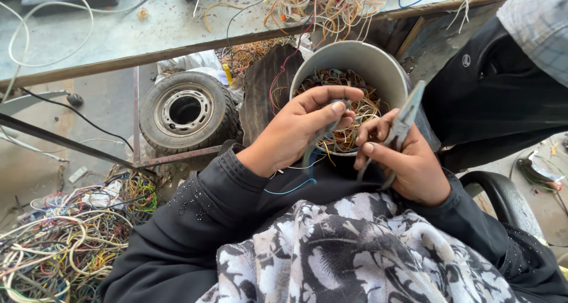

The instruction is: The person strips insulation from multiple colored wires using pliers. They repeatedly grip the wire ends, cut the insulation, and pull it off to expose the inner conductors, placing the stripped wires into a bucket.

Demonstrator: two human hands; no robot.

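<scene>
My left hand pinches a thin grey wire between thumb and fingers, just over the rim of a grey bucket. The bucket holds a tangle of stripped copper strands and coloured wire bits. My right hand grips a pair of grey metal pliers, whose jaws point up past the bucket's right side. Both hands sit close together above my lap, which is covered by a black-and-white flowered cloth.
A small wheel with a tyre lies on the floor to the left. A heap of coloured cables fills the bottom left. A workbench with loose wires runs across the top. Another person in dark clothes stands at the right.
</scene>
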